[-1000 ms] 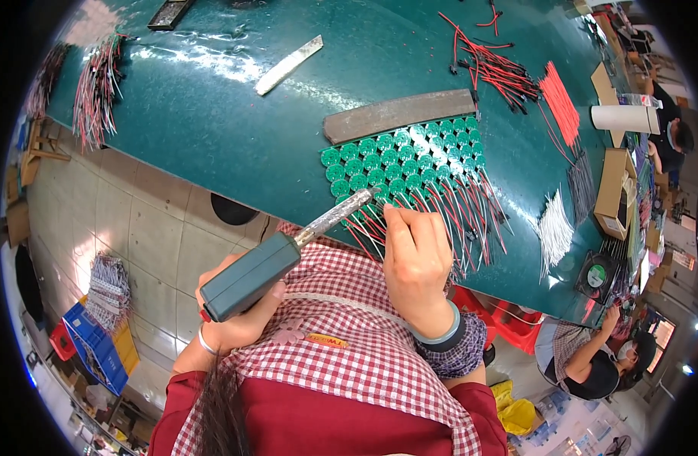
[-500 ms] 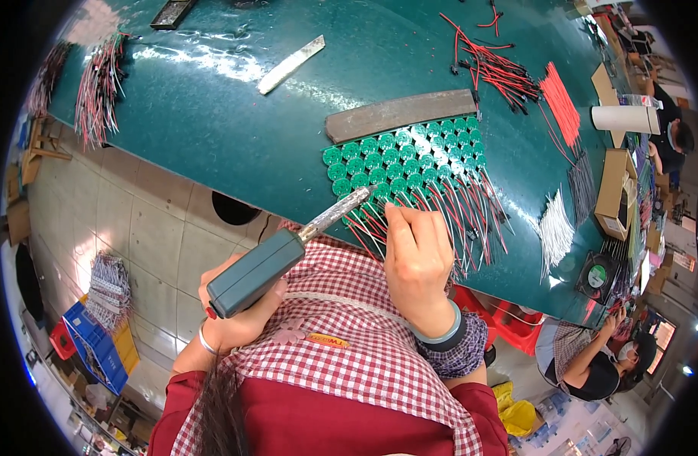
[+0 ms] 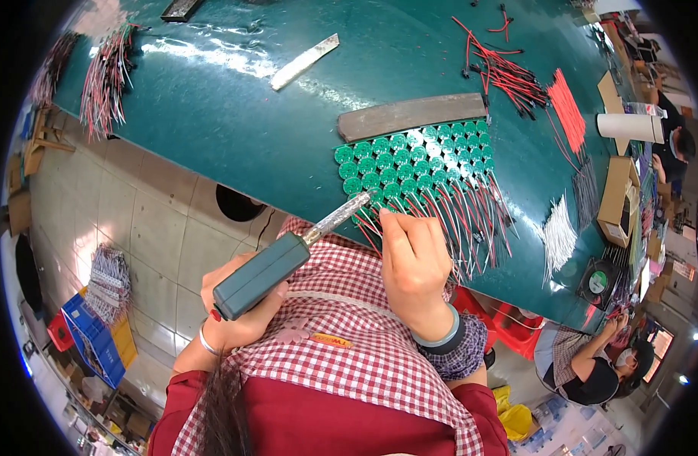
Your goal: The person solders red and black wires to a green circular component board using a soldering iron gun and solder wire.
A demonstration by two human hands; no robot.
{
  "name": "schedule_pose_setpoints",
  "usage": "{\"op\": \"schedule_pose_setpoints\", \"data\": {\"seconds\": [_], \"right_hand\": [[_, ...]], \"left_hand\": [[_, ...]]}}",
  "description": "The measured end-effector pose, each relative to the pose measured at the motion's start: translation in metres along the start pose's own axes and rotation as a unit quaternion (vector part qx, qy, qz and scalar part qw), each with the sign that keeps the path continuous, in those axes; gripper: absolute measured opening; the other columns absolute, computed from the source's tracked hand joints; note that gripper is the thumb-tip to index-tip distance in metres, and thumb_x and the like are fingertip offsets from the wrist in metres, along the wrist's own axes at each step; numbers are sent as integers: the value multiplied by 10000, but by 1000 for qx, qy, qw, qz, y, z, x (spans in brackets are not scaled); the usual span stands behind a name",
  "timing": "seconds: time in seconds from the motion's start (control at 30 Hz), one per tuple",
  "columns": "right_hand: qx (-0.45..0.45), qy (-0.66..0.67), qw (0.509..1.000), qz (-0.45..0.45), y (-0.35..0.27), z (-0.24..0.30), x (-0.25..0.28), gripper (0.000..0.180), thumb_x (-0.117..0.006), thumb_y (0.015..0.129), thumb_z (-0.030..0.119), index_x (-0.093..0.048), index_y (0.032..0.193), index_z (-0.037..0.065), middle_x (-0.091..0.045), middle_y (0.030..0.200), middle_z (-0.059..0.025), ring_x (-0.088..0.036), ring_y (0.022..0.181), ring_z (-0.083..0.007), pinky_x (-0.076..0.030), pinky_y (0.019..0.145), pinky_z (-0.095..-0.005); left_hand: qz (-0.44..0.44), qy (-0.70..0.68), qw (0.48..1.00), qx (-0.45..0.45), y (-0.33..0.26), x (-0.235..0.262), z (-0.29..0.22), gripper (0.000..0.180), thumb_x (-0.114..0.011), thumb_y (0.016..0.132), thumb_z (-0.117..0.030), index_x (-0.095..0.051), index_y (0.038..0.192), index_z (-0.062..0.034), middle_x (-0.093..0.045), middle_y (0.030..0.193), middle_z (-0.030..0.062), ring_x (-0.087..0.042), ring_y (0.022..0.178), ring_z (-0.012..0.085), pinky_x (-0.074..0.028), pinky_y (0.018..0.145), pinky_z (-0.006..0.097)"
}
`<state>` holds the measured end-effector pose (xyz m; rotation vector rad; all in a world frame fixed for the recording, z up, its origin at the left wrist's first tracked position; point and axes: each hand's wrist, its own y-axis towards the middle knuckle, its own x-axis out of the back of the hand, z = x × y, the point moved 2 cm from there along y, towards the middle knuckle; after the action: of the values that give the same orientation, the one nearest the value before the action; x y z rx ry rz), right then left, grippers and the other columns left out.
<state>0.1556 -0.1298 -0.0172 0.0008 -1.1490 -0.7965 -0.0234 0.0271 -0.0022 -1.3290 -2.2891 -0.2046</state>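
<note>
Left hand (image 3: 242,315) grips my soldering iron (image 3: 288,254), tip at the near edge of the green discs (image 3: 410,163) on the counter (image 3: 235,114), right hand (image 3: 414,262) pinching a wire there: mid-soldering, I judge, next needing a steady tip

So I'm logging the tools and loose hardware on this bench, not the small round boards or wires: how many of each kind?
Soldering iron, in the left hand: 1
Long grey bar above the round boards: 1
Silver metal strip: 1
White paper cup: 1
Small fan: 1
Total: 5
</note>
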Motion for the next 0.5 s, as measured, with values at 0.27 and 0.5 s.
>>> {"op": "schedule_pose_setpoints", "data": {"seconds": [0.27, 0.5], "right_hand": [[-3, -21, 1000, 15, 0, 0, -2, 244, -718, 743, -96, -680, 978, -43, -626, 859, -123, -591, 746, -266, -491, 626, -355], [-3, -27, 999, 23, -1, -2, -2, 264, -716, 732, -94, -683, 989, -40, -626, 869, -124, -594, 756, -267, -493, 629, -358]], "left_hand": [[-23, -10, 999, -32, 0, -5, 2, 261, -747, 727, -18, -693, 978, 33, -672, 863, 127, -649, 694, 204, -494, 611, 287], [-4, -5, 1000, -22, -1, -2, 3, 237, -743, 726, -11, -686, 950, 39, -655, 833, 118, -627, 671, 194, -477, 595, 285]]}}
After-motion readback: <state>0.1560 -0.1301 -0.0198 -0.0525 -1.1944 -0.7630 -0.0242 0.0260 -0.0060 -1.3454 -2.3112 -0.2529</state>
